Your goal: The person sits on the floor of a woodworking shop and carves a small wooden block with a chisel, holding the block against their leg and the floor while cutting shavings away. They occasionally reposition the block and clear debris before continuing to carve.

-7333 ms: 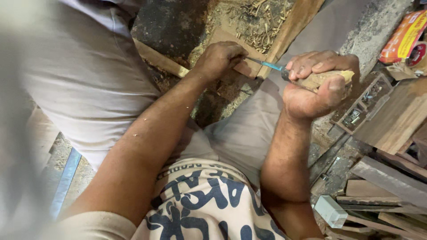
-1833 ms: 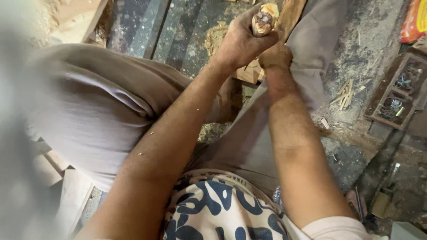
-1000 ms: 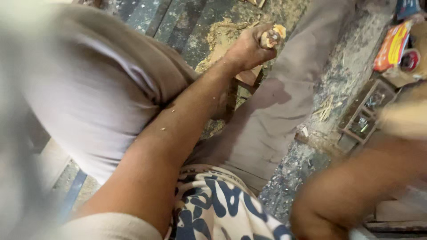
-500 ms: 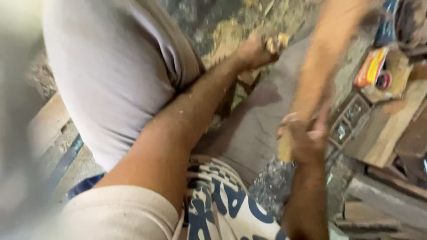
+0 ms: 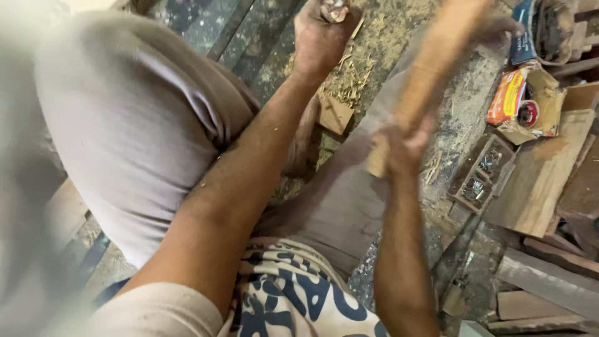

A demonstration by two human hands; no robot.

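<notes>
**Mallet up, workpiece pinned on far floor**

Right hand [image 5: 404,145] wrapped tight on wooden mallet [image 5: 437,62], club blurred, raised and tilted toward far right. Left hand [image 5: 319,34] closed around small wooden piece [image 5: 335,9] at far edge of view, over wood shavings [image 5: 355,78]; exact finger wrap partly cut off by frame. Small wood block [image 5: 335,114] just near of left wrist. Compartment tray [image 5: 483,175] and open cardboard box [image 5: 530,103] well right of hands, planks [image 5: 536,181] beside them. Judgement: best kept square to the piece, left fingers below the struck end, short controlled swing, wrist firm, eyes on contact point, not the club.
</notes>
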